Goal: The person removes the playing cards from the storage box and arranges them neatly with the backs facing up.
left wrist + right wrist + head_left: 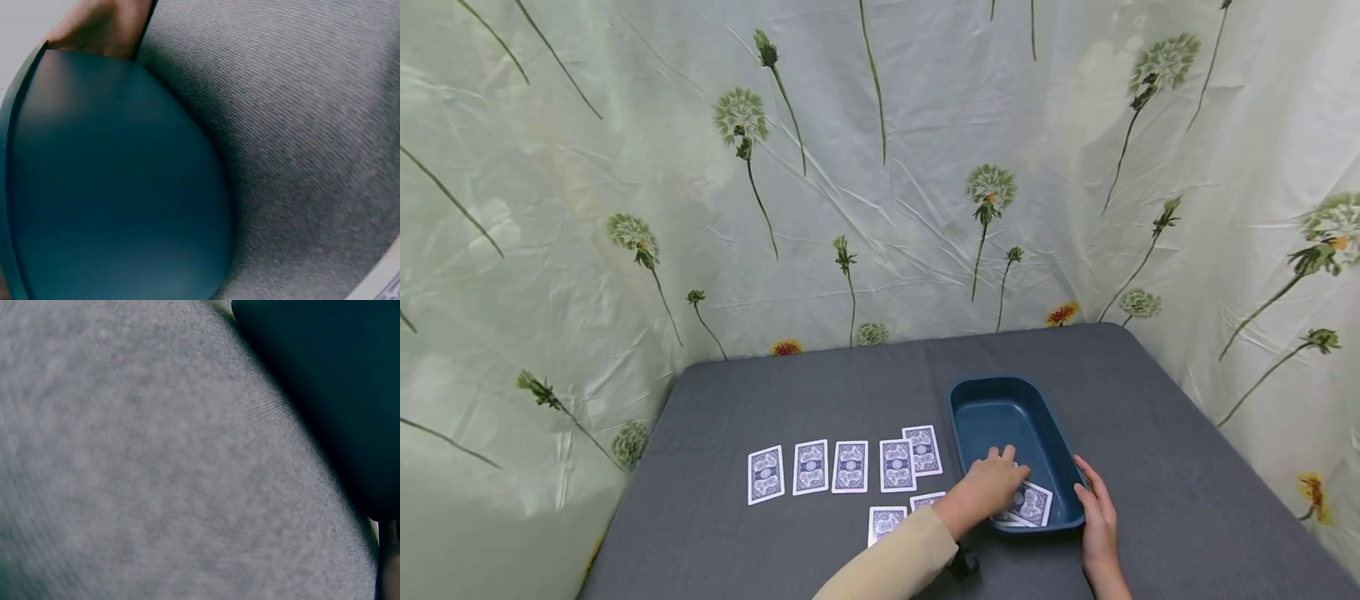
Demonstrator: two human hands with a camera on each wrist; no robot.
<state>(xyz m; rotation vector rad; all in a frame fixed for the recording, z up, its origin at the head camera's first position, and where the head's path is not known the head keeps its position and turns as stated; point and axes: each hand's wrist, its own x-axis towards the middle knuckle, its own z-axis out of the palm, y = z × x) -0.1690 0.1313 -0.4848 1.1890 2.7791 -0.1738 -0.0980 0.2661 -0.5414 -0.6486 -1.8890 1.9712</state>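
A dark teal tray (970, 385) stands on the right of the grey table, with blue-backed playing cards (1034, 505) overlapping in its near end. Over those cards my left hand (988, 487) reaches inside the tray, fingers apart; whether a card touches its fingertips is hard to see. At the tray's right wall, my right hand (1099, 512) grips the rim near the front corner. The left wrist view shows mostly the tray's outer wall (125, 181) with part of a hand above it. In the right wrist view, the tray's side (337, 394) appears dark.
Left of the tray, several face-down cards (811, 467) lie in a row. Two more cards (886, 521) sit nearer, partly behind the left sleeve (898, 558). A floral curtain (880, 208) hangs behind the grey tabletop (715, 417).
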